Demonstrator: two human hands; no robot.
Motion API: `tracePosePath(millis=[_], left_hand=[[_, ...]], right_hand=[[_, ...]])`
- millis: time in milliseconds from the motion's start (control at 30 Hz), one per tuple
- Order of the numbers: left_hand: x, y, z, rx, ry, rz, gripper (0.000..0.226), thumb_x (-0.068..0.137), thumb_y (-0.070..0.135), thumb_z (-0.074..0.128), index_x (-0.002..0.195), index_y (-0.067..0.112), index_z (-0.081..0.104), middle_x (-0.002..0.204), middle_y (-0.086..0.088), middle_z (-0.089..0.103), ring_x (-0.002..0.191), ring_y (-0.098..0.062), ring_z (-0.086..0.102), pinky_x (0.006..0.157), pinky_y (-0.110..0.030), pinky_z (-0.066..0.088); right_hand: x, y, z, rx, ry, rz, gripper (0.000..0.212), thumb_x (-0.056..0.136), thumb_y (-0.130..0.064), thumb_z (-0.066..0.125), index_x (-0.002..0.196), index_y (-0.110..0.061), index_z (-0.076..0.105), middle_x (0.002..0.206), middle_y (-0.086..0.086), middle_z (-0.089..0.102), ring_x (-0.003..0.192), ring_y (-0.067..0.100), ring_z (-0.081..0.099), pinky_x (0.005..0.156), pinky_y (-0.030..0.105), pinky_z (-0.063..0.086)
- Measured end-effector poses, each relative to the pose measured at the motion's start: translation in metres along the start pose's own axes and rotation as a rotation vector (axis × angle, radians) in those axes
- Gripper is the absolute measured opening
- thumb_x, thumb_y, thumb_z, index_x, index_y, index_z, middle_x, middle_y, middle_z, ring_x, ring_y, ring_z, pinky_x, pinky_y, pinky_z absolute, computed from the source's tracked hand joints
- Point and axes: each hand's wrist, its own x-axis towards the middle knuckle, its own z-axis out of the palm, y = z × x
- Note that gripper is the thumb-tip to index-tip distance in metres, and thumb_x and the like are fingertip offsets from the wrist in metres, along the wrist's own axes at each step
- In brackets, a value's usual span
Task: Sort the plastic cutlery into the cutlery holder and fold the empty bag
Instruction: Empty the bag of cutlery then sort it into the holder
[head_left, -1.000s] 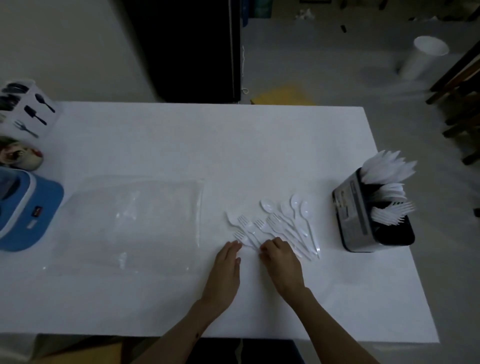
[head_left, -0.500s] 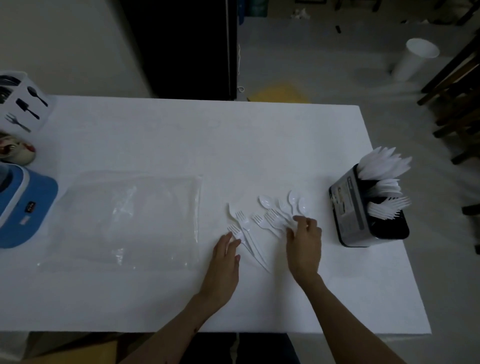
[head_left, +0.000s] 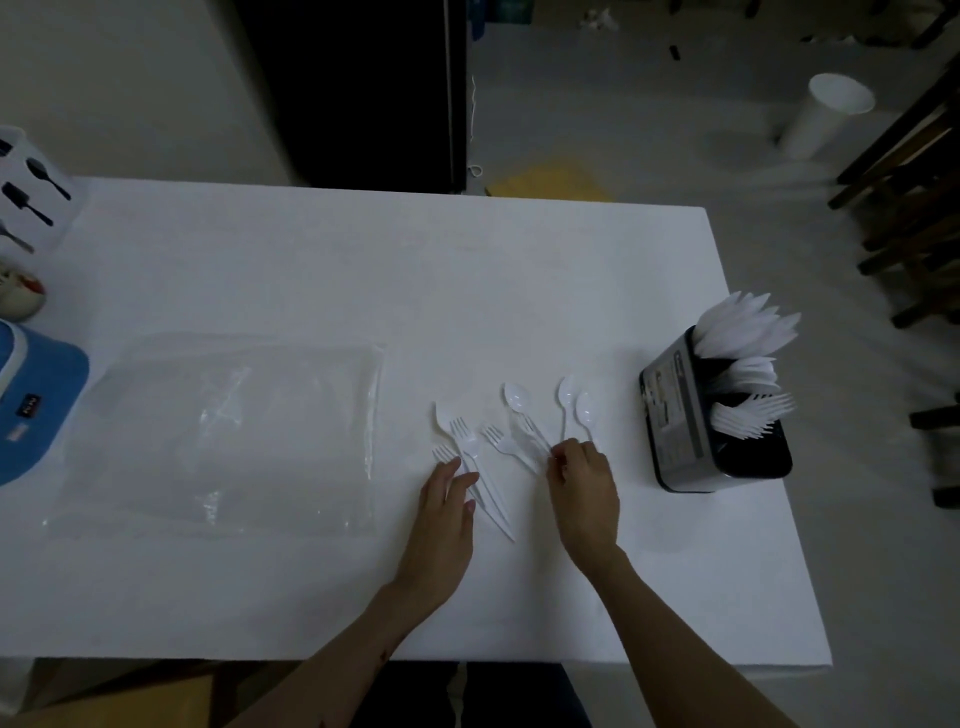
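Fingers of the right hand (head_left: 584, 483) curl over the handle ends of the spoons (head_left: 571, 402); a firm pinch cannot be confirmed. Compared with half a second ago, this hand sits slightly nearer the person. Left hand (head_left: 447, 512) stays flat, fingers straight, on the forks (head_left: 470, 452). Cutlery holder (head_left: 691, 415), partly filled, stands right of the loose pieces. Empty bag (head_left: 234, 431) lies flat to the left, beside a blue appliance (head_left: 36, 400) on the table (head_left: 363, 270).

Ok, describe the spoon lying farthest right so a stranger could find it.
Start at the black cutlery holder by the table's right edge. Left of it lie two loose spoons; take the spoon nearer the holder, bowl pointing away, handle running under the right hand.
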Motion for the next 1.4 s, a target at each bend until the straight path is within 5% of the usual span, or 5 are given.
tracePosePath(millis=[200, 733, 1000, 1200, 1400], left_hand=[[0.001, 0.004, 0.005, -0.009, 0.009, 0.003, 0.033, 0.096, 0.006, 0.046, 0.127, 0.011, 0.054, 0.147, -0.007, 0.036, 0.141, -0.021, 0.027, 0.117, -0.032, 0.025], [0.025, 0.02, 0.005, -0.065, 0.1, 0.033, 0.03, 0.097, 0.006, 0.045, 0.123, 0.013, 0.057, 0.135, -0.002, 0.044, 0.129, -0.01, 0.031, 0.109, -0.013, 0.024], [0.079, 0.063, -0.003, -0.784, -0.054, -0.55, 0.027, 0.098, 0.035, 0.047, 0.113, 0.014, 0.054, 0.099, 0.007, 0.068, 0.102, -0.018, 0.06, 0.089, -0.031, 0.046], [0.087, 0.069, -0.004, -0.994, -0.012, -0.647, 0.017, 0.102, 0.018, 0.037, 0.108, 0.011, 0.052, 0.082, -0.006, 0.059, 0.072, -0.019, 0.061, 0.074, -0.033, 0.053], [0.08, 0.066, 0.011, -0.971, 0.024, -0.701, 0.019, 0.103, 0.019, 0.031, 0.103, 0.012, 0.049, 0.081, -0.002, 0.05, 0.06, -0.012, 0.041, 0.057, -0.021, 0.041]], right_hand=[[-0.006, 0.001, 0.006, 0.054, -0.142, -0.104, 0.013, 0.091, -0.019, 0.067, 0.1, -0.009, 0.066, 0.095, 0.005, 0.064, 0.085, 0.02, 0.06, 0.067, 0.024, 0.046], [0.028, 0.012, 0.0, 0.205, -0.184, 0.329, 0.012, 0.094, -0.022, 0.063, 0.096, -0.01, 0.061, 0.095, 0.005, 0.066, 0.088, 0.021, 0.061, 0.071, 0.03, 0.046], [0.023, -0.003, -0.031, 0.626, -0.51, 0.217, 0.008, 0.09, -0.02, 0.069, 0.082, -0.021, 0.067, 0.073, -0.011, 0.067, 0.061, 0.001, 0.059, 0.054, 0.015, 0.045], [0.029, 0.03, -0.02, 0.254, 0.019, 0.42, 0.016, 0.088, -0.029, 0.07, 0.095, -0.017, 0.062, 0.095, 0.001, 0.066, 0.082, 0.018, 0.063, 0.07, 0.031, 0.05], [0.028, 0.042, -0.014, 0.2, -0.092, 0.527, 0.019, 0.089, -0.026, 0.069, 0.098, -0.012, 0.06, 0.102, 0.006, 0.062, 0.093, 0.027, 0.062, 0.076, 0.04, 0.052]])
